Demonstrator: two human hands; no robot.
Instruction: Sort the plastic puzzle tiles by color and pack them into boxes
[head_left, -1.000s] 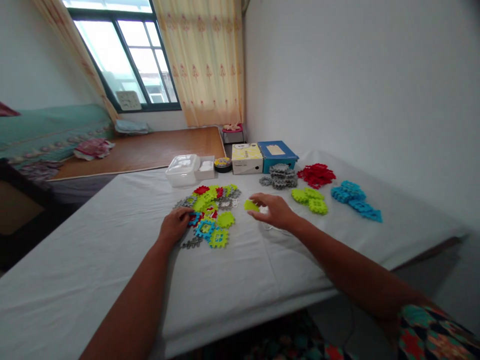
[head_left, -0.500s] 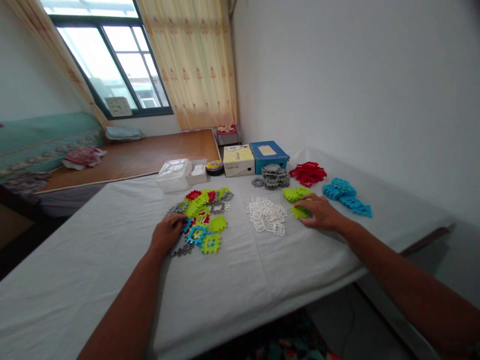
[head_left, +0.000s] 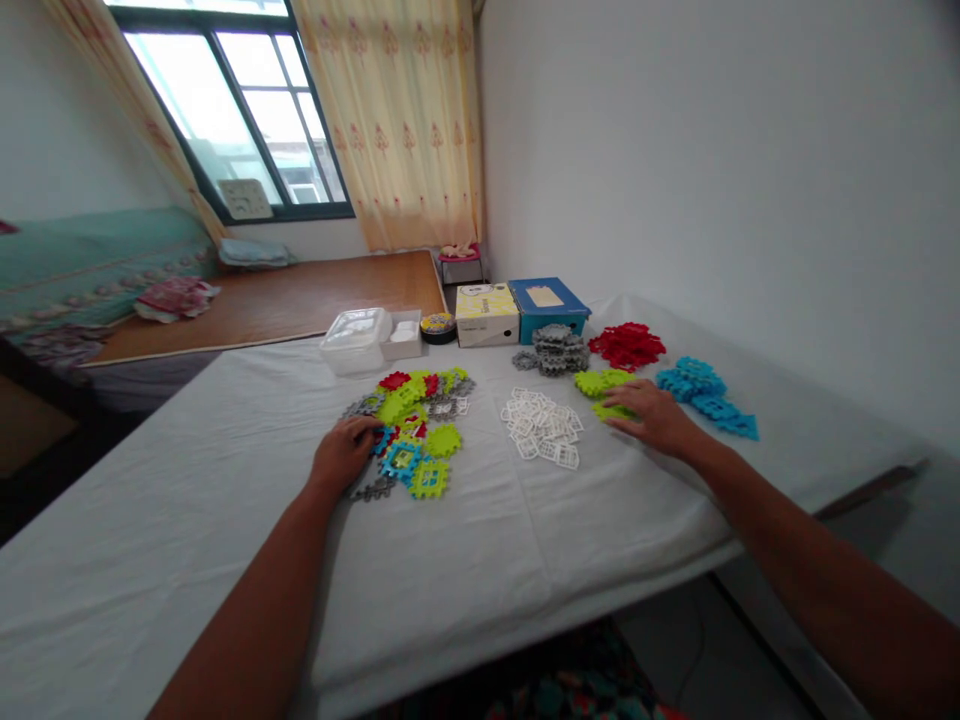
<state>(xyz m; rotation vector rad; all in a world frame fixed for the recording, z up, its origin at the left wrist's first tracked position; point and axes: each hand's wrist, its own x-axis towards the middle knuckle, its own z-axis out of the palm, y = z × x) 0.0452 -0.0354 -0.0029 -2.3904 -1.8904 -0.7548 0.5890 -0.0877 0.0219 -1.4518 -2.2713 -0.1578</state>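
Note:
My left hand [head_left: 343, 458] rests at the left edge of a mixed heap of notched plastic building pieces in lime, blue, red and grey. Its fingers are curled and close together beside a blue piece [head_left: 385, 440]; what they hold, if anything, is hidden. Over on the right, my right hand [head_left: 651, 418] lies with thumb and fingers apart around a lime-green piece [head_left: 611, 410], just in front of the small lime-green pile [head_left: 598, 381]. White square frames [head_left: 541, 428] are spread between the two hands.
Behind stand a grey pile [head_left: 560, 350], a red pile [head_left: 628, 345] and, farther right, a blue pile [head_left: 705, 395]. A clear plastic box [head_left: 352, 342], a round black tin [head_left: 438, 329], a yellow-white box [head_left: 487, 316] and a blue box [head_left: 551, 315] line the back edge.
The view has shifted slightly. My right hand has moved a little back with the lime-green piece, closer to the lime-green pile, and its fingers look flatter. My left hand stays at the mixed heap.

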